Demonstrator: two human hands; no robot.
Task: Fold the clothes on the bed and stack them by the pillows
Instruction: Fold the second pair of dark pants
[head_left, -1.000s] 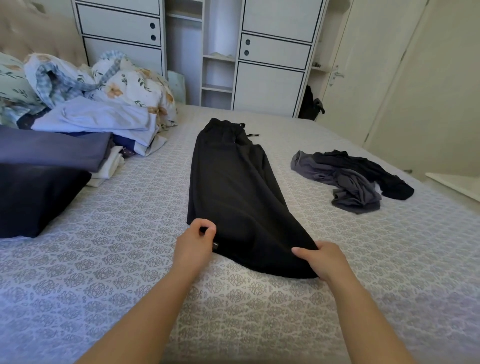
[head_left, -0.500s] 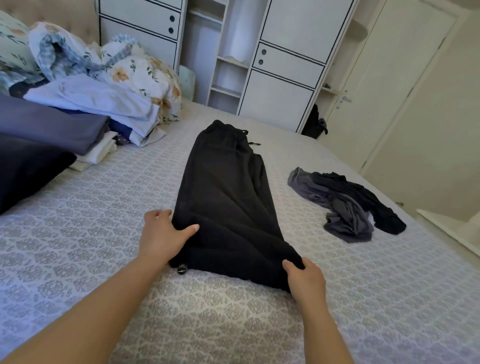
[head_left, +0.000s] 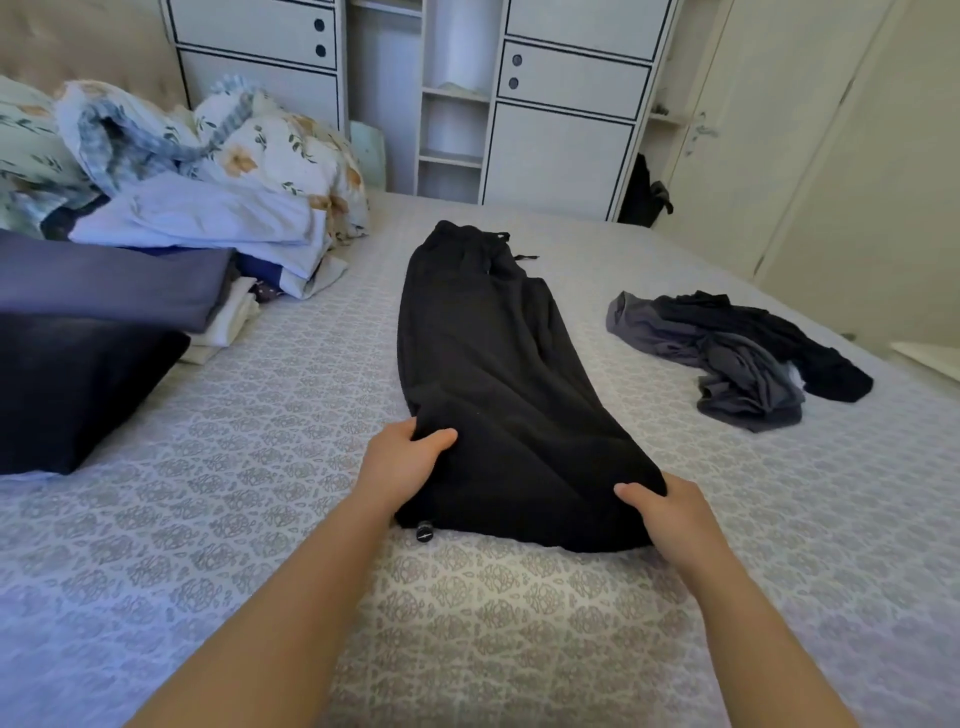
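folded stack (head_left: 156, 275): well off to the left of the left hand, up by the pillows (head_left: 67, 135). Looks like a few pieces are done already
left hand (head_left: 400, 462): pinching the near left corner of the black pants (head_left: 493, 374), thumb on top
black pants: laid out long, running away from both hands, halved lengthwise I think. Cross fold not yet done
right hand (head_left: 662, 512): gripping the near right corner
grey and black heap (head_left: 743, 353): right of the right hand, further up the bed (head_left: 208, 545), untouched, so still to go
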